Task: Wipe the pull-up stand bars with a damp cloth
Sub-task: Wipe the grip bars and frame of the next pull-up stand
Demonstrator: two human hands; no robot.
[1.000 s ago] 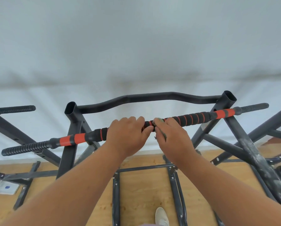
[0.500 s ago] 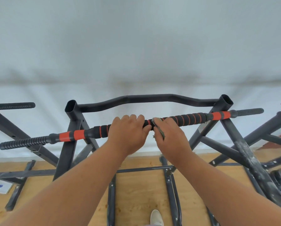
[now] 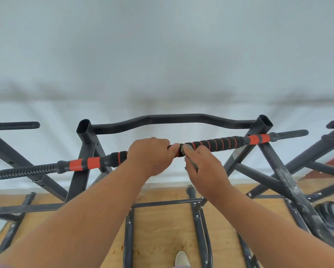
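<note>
Left hand (image 3: pixel 149 154) wrapped tight around the padded bar (image 3: pixel 220 143) near its middle, holding it; right hand (image 3: pixel 203 165) just beside it, pinching a small grey cloth (image 3: pixel 190 155) against the same bar, with the cloth touching the black foam and a bit hanging down under the fingers. Hard to tell how much cloth is tucked inside the right hand, since most of it is hidden.

Could slip out of that small pinch and drop to the wooden floor (image 3: pixel 162 238) between the base rails (image 3: pixel 128 238), picking up dirt. Could snag on the bumpy foam rings and bunch up, so only a thin strip gets wiped. Could miss the patch under the left hand if that hand never shifts along. Could leave the foam too wet if squeezed hard, making it slick to hold later. Could skip the ribbed black end (image 3: pixel 24 171) by the left edge of the stand, the ribbed end on the far right, and the curved top bar (image 3: pixel 172 118) behind, all well apart from both hands. Could rock the stand with a hard push sideways.
</note>
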